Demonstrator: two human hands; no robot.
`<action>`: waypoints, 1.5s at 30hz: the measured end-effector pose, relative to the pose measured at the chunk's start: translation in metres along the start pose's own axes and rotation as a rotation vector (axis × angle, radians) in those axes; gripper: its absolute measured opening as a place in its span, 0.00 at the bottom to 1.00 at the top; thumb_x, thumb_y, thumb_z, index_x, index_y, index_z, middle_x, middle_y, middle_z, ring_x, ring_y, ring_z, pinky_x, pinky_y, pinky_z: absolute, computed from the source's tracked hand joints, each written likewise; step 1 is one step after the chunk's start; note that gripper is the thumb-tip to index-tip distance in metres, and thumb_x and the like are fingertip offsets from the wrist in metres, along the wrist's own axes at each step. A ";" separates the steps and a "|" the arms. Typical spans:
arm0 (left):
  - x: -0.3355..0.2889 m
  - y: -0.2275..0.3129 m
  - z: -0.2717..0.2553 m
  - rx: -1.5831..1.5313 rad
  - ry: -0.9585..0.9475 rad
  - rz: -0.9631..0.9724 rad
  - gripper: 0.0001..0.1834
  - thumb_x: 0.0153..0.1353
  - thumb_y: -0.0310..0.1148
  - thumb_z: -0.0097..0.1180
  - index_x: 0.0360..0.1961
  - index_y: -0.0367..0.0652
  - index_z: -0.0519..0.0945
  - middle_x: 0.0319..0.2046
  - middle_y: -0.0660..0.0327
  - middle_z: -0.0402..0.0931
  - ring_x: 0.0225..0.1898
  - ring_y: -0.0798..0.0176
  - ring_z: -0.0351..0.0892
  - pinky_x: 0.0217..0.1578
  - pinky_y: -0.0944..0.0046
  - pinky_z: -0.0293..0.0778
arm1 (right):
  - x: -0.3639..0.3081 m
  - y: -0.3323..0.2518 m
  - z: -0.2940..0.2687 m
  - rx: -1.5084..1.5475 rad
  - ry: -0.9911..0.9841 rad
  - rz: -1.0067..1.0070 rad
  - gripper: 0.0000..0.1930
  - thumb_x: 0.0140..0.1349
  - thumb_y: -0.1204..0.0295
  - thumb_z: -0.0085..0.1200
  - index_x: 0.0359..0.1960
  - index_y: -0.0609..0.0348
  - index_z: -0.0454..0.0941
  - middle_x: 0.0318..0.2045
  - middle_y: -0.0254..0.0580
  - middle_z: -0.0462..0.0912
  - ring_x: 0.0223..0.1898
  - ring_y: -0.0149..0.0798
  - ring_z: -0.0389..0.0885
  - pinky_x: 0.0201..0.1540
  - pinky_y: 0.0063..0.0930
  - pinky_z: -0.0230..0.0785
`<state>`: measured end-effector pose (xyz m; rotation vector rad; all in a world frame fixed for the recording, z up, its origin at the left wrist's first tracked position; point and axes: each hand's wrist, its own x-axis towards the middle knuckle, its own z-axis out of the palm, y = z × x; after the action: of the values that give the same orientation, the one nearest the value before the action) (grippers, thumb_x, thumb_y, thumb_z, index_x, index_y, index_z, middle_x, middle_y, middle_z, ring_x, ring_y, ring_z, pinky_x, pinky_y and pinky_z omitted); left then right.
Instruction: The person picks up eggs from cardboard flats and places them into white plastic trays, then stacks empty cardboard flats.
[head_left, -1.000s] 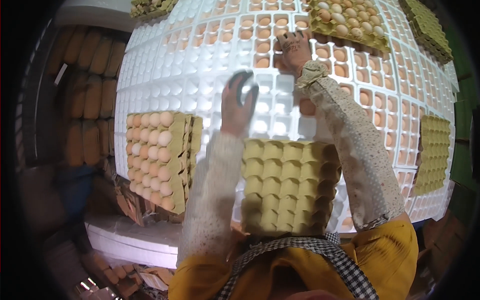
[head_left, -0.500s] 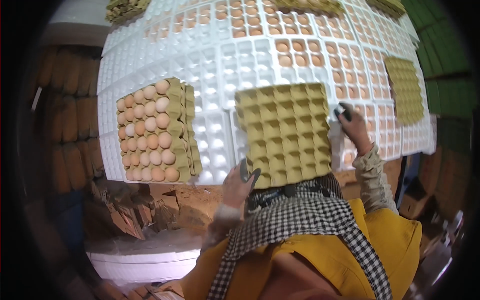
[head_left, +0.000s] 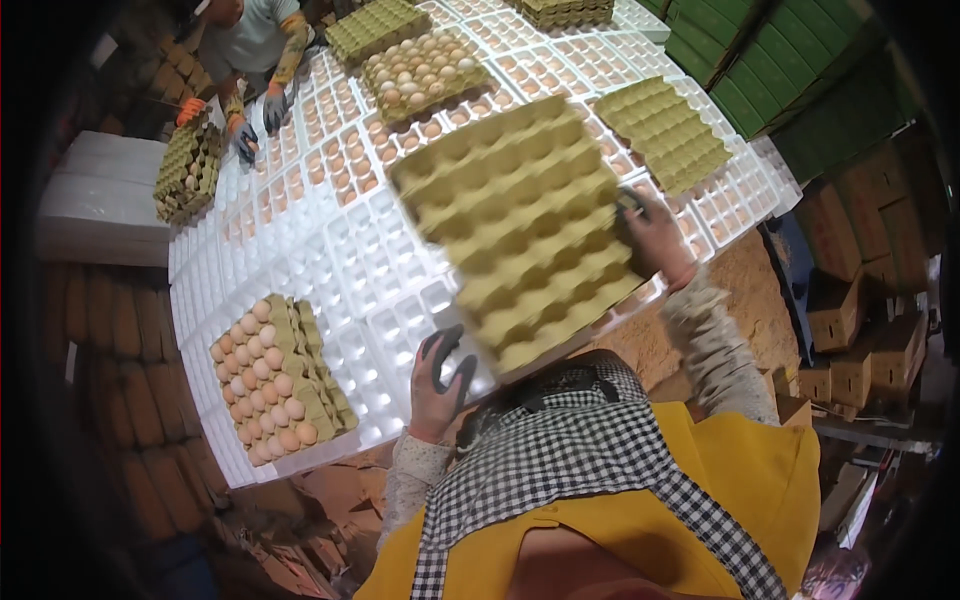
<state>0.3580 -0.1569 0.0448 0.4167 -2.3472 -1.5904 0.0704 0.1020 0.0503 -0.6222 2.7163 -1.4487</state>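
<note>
An empty yellow-green egg tray (head_left: 530, 220) tilts above the white foam egg trays in front of me, slightly blurred. My right hand (head_left: 655, 240), in dark fingertip coverings, grips its right edge. Beside the tray's near left corner, my left hand (head_left: 440, 385) is open, thumb and fingers apart, with nothing in it. Under it lie empty white foam trays (head_left: 385, 260). To the left, a stack of pulp trays (head_left: 315, 370) carries brown eggs (head_left: 260, 385) on top. Another empty pulp tray (head_left: 665, 135) lies past my right hand on filled foam trays.
At the far left a co-worker's gloved hands (head_left: 260, 120) reach over the foam trays, near a pulp tray stack (head_left: 188, 170). Farther off stand a full egg tray (head_left: 425, 75) and more pulp stacks (head_left: 375, 30). Cardboard boxes (head_left: 870, 350) line the right side.
The view has swung, bringing the co-worker into sight. My right hand, apart from the empty tray before, is now at its right edge. My left hand has come off its near left corner.
</note>
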 end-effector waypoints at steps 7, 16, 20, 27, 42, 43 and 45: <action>0.020 -0.084 0.054 0.911 0.046 -0.218 0.39 0.53 0.48 0.61 0.65 0.50 0.63 0.65 0.47 0.55 0.66 0.40 0.52 0.65 0.41 0.46 | 0.170 0.163 -0.219 -0.544 0.098 -0.130 0.19 0.62 0.69 0.46 0.54 0.60 0.74 0.46 0.54 0.81 0.49 0.47 0.79 0.53 0.34 0.67; 0.013 -0.114 0.068 1.005 -0.228 -0.646 0.45 0.54 0.43 0.59 0.70 0.50 0.52 0.70 0.42 0.39 0.70 0.36 0.39 0.68 0.40 0.35 | 0.234 0.283 -0.195 -0.880 0.411 -0.135 0.29 0.62 0.58 0.52 0.62 0.57 0.64 0.54 0.60 0.73 0.54 0.57 0.72 0.54 0.45 0.66; 0.002 -0.119 0.066 1.058 -0.218 -0.665 0.45 0.54 0.43 0.59 0.70 0.49 0.52 0.70 0.41 0.38 0.70 0.34 0.38 0.68 0.40 0.35 | 0.134 0.221 -0.127 -0.482 0.548 0.309 0.31 0.62 0.57 0.54 0.62 0.63 0.64 0.53 0.56 0.74 0.52 0.52 0.74 0.54 0.40 0.66; 0.007 -0.119 0.064 1.019 -0.223 -0.673 0.44 0.55 0.48 0.57 0.70 0.51 0.53 0.70 0.43 0.38 0.69 0.32 0.38 0.68 0.41 0.35 | 0.114 0.294 -0.103 0.338 0.199 0.456 0.24 0.65 0.56 0.50 0.48 0.70 0.73 0.38 0.40 0.80 0.43 0.42 0.79 0.44 0.38 0.70; -0.018 -0.017 -0.053 0.515 -0.013 0.110 0.41 0.44 0.37 0.66 0.62 0.45 0.67 0.62 0.45 0.61 0.64 0.40 0.55 0.62 0.43 0.51 | 0.016 0.188 -0.054 0.562 0.351 0.254 0.17 0.56 0.59 0.58 0.38 0.61 0.79 0.26 0.55 0.81 0.28 0.53 0.80 0.31 0.41 0.70; -0.027 -0.019 -0.076 0.535 -0.024 0.136 0.40 0.44 0.37 0.66 0.62 0.44 0.68 0.61 0.44 0.62 0.64 0.39 0.56 0.62 0.42 0.52 | 0.003 0.178 -0.043 -0.049 0.304 0.037 0.18 0.57 0.57 0.56 0.40 0.60 0.79 0.29 0.57 0.82 0.30 0.53 0.81 0.32 0.42 0.70; -0.035 -0.021 -0.117 0.526 -0.069 0.193 0.40 0.44 0.35 0.65 0.62 0.43 0.66 0.61 0.46 0.61 0.63 0.40 0.57 0.62 0.41 0.52 | -0.027 0.192 -0.038 -0.597 0.149 0.176 0.21 0.57 0.54 0.55 0.43 0.59 0.79 0.35 0.58 0.82 0.36 0.55 0.81 0.36 0.44 0.72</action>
<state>0.4370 -0.2505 0.0652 0.2282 -2.7484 -0.9044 0.0226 0.2372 -0.0857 -0.2640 3.2266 -0.6588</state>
